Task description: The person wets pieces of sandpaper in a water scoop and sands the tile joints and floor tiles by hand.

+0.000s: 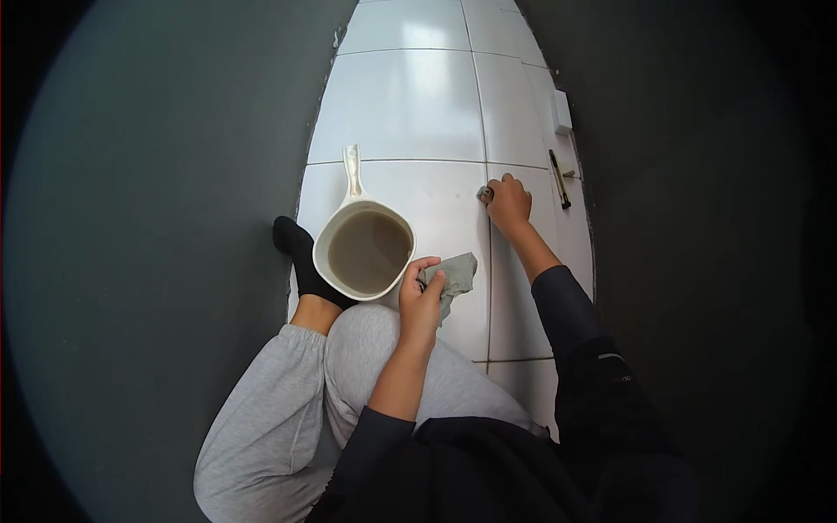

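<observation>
1. From my end, L hand (423,301) is part closed, w/ thumb and fingers pinching a grey rag (453,275). The rag hangs loose over my knee side of the white tiles (401,105).
2. R hand (510,200) is curled nearly shut on a small grey thing (485,194), right at the long line btw tiles. Can't tell what it is; my fingers hide most of it.
3. The dipper (353,170) sits upright just beside L hand, w/ its handle pointing away from me. It has murky water (370,253) in it.
4. Over on my R, a black & yellow pen or cutter (559,179) lies nr the tile edge, w/ a white block (561,113) just past it.
5. Step in hand, I'd guess: R hand is working on a spot at the tile line while L hand has the rag ready.
6. Next move prob. calls for a firm R grip and a soft push on the line, w/ L wrist well off the dipper rim so nothing spills.
</observation>
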The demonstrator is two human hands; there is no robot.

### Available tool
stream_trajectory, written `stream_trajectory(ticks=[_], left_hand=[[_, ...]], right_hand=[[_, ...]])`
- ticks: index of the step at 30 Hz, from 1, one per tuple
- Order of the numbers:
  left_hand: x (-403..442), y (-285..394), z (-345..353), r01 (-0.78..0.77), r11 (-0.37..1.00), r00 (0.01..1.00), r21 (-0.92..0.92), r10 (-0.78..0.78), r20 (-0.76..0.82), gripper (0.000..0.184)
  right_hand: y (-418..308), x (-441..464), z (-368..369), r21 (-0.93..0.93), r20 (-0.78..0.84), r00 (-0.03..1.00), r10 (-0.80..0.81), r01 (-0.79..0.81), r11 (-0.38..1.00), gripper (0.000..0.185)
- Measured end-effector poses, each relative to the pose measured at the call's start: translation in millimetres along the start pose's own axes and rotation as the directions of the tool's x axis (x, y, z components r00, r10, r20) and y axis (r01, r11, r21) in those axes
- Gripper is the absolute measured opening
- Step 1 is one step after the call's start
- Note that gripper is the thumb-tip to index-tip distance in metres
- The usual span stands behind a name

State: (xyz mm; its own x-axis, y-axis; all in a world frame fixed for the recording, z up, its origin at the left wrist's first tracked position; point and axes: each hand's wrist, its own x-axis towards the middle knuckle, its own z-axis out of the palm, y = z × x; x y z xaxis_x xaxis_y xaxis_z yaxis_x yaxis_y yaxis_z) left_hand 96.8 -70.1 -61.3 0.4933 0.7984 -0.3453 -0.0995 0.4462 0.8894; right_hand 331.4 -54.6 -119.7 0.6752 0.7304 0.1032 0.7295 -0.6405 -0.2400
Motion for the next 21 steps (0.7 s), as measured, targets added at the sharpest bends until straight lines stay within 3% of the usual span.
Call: stream_trajectory(ticks=[11,16,19,21], left_hand=[[-6,-2,-2,-0.064,0.997,0.997,-0.04,0.065,0.029,0.023],[-14,-3,-5,-0.134,0.99,0.987,-0.054,0.138,0.084,0.024],[-16,-7,-9,-0.194,0.978,0.975,-0.073,0.2,0.098,0.023],[-22,-3,-9,-0.196,0.976,0.974,-0.099,0.206,0.1,0.023]], right_hand=[[6,-193,-24,0.191,0.063,0.991,-0.121,0.107,0.976,0.012],[6,-255,-41,0.203,0.089,0.973,-0.211,0.19,0.961,0.013],[6,-268,-53,0.118,0.169,0.948,-0.27,0.252,0.96,0.019],[17,-267,-53,0.272,0.272,0.943,-0.195,0.119,0.955,0.02]])
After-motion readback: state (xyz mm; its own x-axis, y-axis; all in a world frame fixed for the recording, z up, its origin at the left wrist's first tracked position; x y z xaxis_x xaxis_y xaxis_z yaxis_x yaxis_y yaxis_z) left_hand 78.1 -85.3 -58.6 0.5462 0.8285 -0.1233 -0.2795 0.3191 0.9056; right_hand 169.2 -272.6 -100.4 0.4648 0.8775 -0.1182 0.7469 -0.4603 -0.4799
